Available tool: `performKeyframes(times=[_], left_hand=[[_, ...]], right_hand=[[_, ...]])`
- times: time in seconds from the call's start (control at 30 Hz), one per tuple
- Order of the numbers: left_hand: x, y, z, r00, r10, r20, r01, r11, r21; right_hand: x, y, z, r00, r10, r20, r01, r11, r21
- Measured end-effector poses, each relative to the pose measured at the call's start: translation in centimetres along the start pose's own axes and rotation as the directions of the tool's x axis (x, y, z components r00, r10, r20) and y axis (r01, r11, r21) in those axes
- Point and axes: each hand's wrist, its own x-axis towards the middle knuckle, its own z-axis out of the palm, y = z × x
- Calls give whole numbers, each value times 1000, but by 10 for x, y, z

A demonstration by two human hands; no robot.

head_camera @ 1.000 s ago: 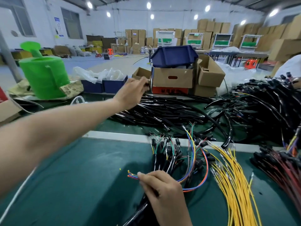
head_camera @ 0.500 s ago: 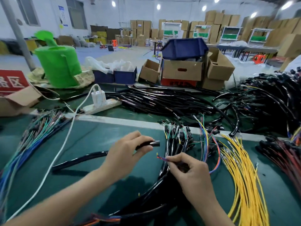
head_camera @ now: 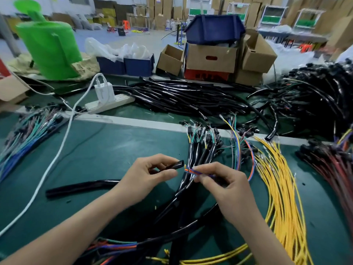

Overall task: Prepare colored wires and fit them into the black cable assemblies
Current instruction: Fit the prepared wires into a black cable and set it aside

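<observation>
My left hand [head_camera: 150,174] grips one end of a black tube [head_camera: 80,187] that trails left across the green mat; its open mouth points right. My right hand [head_camera: 227,185] pinches a small bundle of colored wires [head_camera: 193,171], orange, blue and purple, whose tips lie a short gap from the tube's mouth. Those wires loop up and back behind my right hand. Under both hands lies a bunch of black cable assemblies [head_camera: 200,153] with colored wire ends.
Yellow wires [head_camera: 278,188] fan out at the right, red and black ones [head_camera: 332,165] beyond them. Loose black tubes [head_camera: 181,96] lie behind the mat's edge. A white power strip [head_camera: 110,103] with its cord, a multicolored wire bundle [head_camera: 24,136], cardboard boxes [head_camera: 212,58] and a green roll [head_camera: 49,48] stand further off.
My left hand came back from the far pile with a black tube and brought its end up to the wire tips. My right hand kept the colored wires pinched.
</observation>
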Motion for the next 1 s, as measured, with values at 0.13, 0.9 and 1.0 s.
performKeyframes(times=[0.13,0.9,1.0], left_hand=[[-1,-3,-1,1000,-15,9,16,998,-54],[-11,0,6,977,202,62,-211,955,209],[-12,0,5,965,256,52,-257,896,362]], right_hand=[[0,-6,-7,998,-39,53,37,998,47],[-2,-2,0,987,-15,163,28,996,-79],[-3,-1,0,991,-13,130,26,994,-105]])
